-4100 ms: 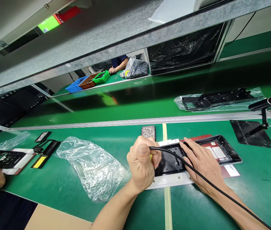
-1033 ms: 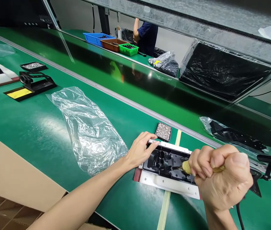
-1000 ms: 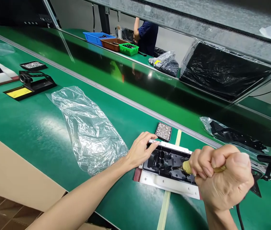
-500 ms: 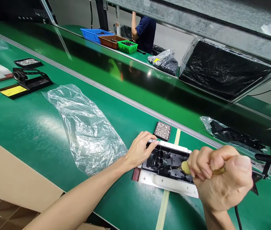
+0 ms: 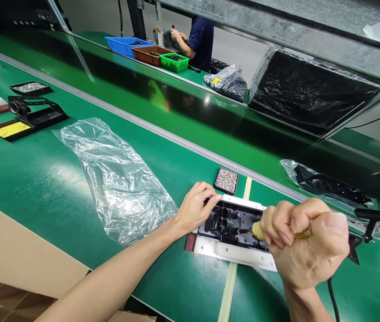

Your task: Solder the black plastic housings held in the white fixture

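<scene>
Passed from left to right, the rough yellow handle (image 5: 258, 230) sits in my clenched right hand (image 5: 307, 246). My left hand (image 5: 194, 210) holds the smooth white rectangular frame (image 5: 236, 252).

Right hand (image 5: 305, 243) is clenched, thumb uppermost; left hand (image 5: 194, 210) lies palm down (fingers bent), forearm extended diagonally.

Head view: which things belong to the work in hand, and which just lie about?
Apparently in use:
yellow-handled tool, in right hand
black part
white holder, left hand on it
metal bits, perhaps

Lying about:
clear bag
black stand
</scene>
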Demonstrator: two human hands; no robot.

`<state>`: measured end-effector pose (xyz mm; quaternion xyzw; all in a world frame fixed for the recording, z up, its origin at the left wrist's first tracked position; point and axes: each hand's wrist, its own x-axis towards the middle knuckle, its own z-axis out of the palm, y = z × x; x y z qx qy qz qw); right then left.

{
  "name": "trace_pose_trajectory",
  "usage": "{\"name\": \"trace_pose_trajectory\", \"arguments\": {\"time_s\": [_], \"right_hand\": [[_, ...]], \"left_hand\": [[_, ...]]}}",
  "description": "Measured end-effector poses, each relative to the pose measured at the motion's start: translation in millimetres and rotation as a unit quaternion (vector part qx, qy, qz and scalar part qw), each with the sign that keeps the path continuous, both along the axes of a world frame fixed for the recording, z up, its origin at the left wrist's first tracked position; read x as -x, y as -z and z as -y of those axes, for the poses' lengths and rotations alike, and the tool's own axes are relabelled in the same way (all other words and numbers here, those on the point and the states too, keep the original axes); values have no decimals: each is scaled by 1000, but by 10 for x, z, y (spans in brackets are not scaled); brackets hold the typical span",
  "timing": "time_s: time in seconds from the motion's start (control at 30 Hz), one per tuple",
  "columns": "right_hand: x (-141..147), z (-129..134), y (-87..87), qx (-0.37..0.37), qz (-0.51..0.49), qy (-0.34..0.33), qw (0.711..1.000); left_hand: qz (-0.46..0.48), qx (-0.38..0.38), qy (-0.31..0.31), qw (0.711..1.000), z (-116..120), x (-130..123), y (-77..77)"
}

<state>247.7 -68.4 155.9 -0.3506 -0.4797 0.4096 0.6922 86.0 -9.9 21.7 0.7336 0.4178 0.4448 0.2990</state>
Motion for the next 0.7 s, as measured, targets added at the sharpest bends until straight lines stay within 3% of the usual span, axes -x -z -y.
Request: {"name": "trace_pose_trajectory", "arguments": {"time_s": [0.7], "right_hand": [[29, 9, -2, 9, -9, -1, 1000]], "left_hand": [[-11, -10, -1, 1000, 10, 11, 8]]}}
